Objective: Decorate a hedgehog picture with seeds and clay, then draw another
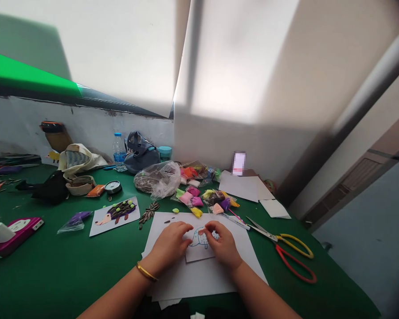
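Arrangement on the bench [69, 270]. Beneath the fingers [181, 228]: drawing card [199, 254] on paper sheets [199, 281]. Right of the fingers: scissors [275, 238]. Left and beyond: loose seeds [149, 213], then the hedgehog picture [119, 212]. Beyond the fingers: clay packets [186, 198]; farther back, leftward, a bottle [119, 156] beside a handbag [141, 158].

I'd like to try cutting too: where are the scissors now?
In the head view, the scissors lie on the green table to the right of the right hand, blade tips near the right edge of the white paper.
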